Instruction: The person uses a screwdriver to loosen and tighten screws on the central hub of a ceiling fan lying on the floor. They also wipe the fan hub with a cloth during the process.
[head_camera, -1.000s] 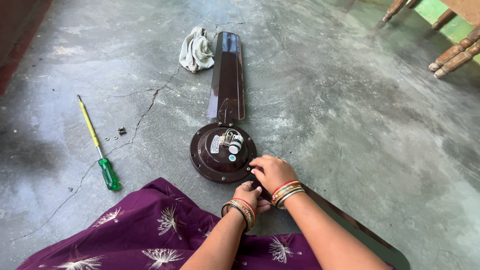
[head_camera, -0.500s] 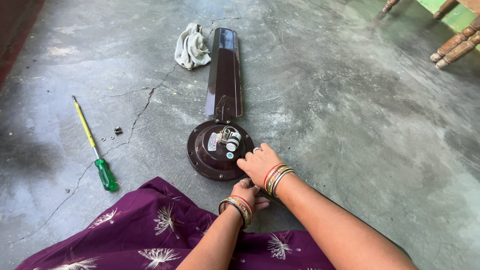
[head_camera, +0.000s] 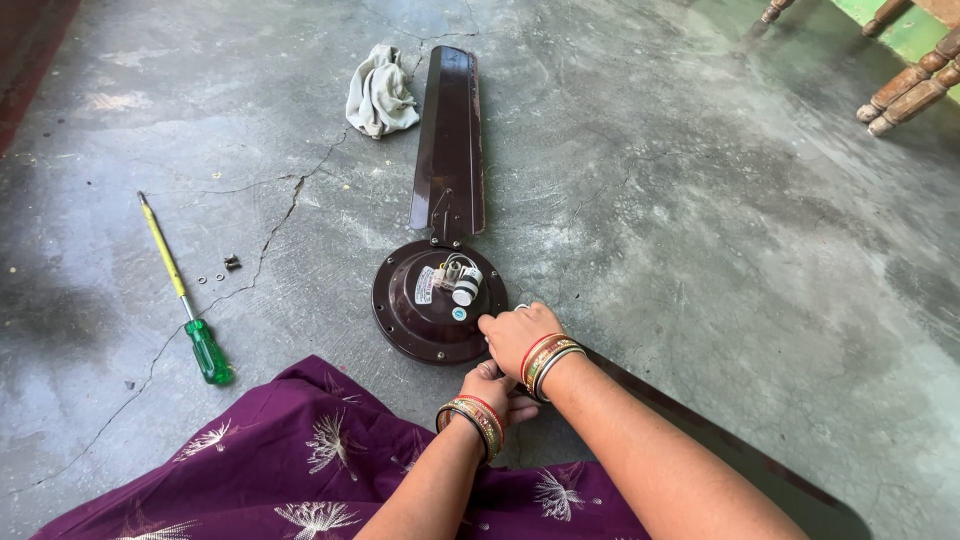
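- Since a second ago both hands have slid a little toward the left along the edge of the fan motor, and the right hand now lies over its near right rim rather than beside it; the fan, screwdriver and cloth lie as they did.
- Nearest is purple cloth with a pale flower print (head_camera: 300, 460), draped over the person's lap at the bottom of the view.
- The left hand (head_camera: 490, 388) rests low on the floor just below the motor, wrist ringed with bangles; its fingers are curled under and mostly hidden by the other hand, so I cannot tell what they pinch.
- The right hand (head_camera: 515, 335) sits on top, knuckles up, fingers pressed together and bent down onto the rim of the ceiling fan motor (head_camera: 430, 305); its fingertips are hidden.
- The motor housing, dark brown and round, lies flat on the grey concrete floor (head_camera: 700, 250), with a small white capacitor (head_camera: 467, 287) and wires on top.
- A second blade (head_camera: 700, 430) runs from under the right forearm to the lower right.
- Left of the motor lies a screwdriver (head_camera: 185, 295) with a green handle and yellow shaft; small screws (head_camera: 228, 265) lie just beside it.
- One brown fan blade (head_camera: 450, 140) reaches away from the motor.
- A crumpled whitish rag (head_camera: 380, 95) lies just left of the blade's far end.
- Wooden furniture legs (head_camera: 905, 85) stand at the far right.
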